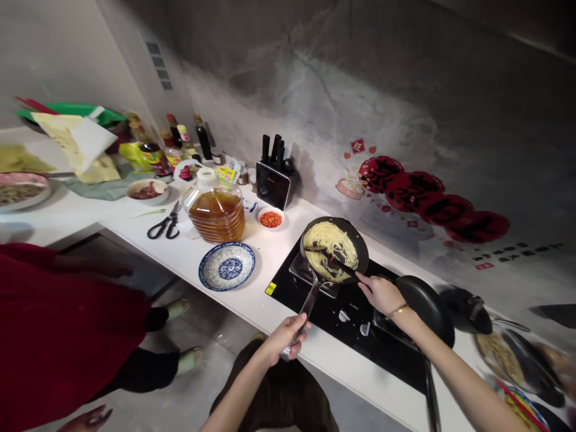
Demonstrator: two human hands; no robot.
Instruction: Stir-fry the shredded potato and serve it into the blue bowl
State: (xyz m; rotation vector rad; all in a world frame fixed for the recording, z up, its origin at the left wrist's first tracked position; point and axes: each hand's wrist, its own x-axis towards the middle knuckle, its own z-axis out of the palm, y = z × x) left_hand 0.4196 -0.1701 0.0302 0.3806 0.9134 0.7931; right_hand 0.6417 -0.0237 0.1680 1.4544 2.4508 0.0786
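Observation:
My left hand (288, 339) is wrapped around the metal handle (309, 303) of a dark frying pan (357, 243). The pan sits over the left burner of a black gas hob (288, 287). Pale yellow shreds (330, 237), perhaps potato, lie in it, bunched toward the far side and along the near edge. With my right hand (380, 294) I grip a black spatula (346, 268) whose front end reaches into the shreds. Left of the hob, a blue-and-white plate (230, 268) rests on the counter with no food on it.
A large oil jug (218, 213), a bowl of chopped red chilli (270, 219), a knife block (273, 183) and scissors (164, 225) stand left of the hob. A second black pan (425, 306) covers the right burner. A person in red (58, 336) stands at the left.

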